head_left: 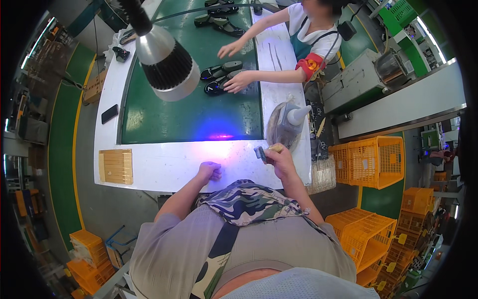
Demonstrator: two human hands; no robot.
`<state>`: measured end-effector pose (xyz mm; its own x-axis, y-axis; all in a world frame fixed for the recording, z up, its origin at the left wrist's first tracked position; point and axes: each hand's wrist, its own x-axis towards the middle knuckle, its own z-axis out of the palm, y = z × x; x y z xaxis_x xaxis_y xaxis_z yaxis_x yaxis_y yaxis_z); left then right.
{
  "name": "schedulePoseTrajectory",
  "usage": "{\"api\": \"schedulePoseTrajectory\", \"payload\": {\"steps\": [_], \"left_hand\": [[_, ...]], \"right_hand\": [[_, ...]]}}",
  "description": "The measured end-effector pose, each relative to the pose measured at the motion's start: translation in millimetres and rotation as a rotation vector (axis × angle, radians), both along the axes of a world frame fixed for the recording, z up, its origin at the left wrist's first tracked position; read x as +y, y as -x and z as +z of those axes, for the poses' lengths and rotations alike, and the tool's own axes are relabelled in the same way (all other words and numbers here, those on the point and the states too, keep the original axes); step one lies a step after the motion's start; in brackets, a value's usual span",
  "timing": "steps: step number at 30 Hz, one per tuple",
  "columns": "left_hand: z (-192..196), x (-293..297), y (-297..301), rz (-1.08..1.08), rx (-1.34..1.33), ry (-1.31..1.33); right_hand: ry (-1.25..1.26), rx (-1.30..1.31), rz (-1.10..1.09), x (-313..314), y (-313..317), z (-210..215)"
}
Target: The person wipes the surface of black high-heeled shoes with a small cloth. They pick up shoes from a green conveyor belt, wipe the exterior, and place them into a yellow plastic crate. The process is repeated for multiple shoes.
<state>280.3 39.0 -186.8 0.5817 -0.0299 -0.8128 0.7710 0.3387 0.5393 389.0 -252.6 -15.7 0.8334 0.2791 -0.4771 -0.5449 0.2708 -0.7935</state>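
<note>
Brush (261, 152) sits gripped in the right hand (280, 160) near a plastic-wrapped bottle (288, 122); left hand (209, 172) rests clenched.

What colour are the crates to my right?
Orange-yellow, open lattice plastic crates, seen best in the head view, on the green floor.

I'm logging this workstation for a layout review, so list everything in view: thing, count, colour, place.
Conveyor belt: one, green, centre, white-framed.
Lamp: one, silver and black, over the belt.
Shoe soles: several, black and grey, on the belt near the co-worker.
Co-worker: one, white top, red armband, across the belt, both hands on soles.
Wooden block: one, tan, table's left end.
Phone: one, black, left frame edge.
Squeeze bottle: one, greyish, right table end.
Crates: many, orange, right floor.
Left hand: fisted, resting on the white table.
Right hand: holding a small brush.
</note>
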Motion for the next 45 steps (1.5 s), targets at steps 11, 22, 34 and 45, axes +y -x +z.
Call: {"api": "schedulePoseTrajectory", "payload": {"steps": [11,22,34,45], "left_hand": [[-7,-2,-80,0.152,-0.025,0.18],[14,-18,-313,0.645,-0.039,0.357],[31,-34,-448,0.928,0.146,0.266],[-30,-32,-313,0.664,-0.303,0.484]], "right_hand": [[-0.013,0.007,-0.112,-32,-10,-3],[0.014,-0.085,-0.115,-43,-39,-24],[0.367,-0.214,0.007,-24,-72,-39],[0.334,-0.274,0.042,-23,-76,-17]]}}
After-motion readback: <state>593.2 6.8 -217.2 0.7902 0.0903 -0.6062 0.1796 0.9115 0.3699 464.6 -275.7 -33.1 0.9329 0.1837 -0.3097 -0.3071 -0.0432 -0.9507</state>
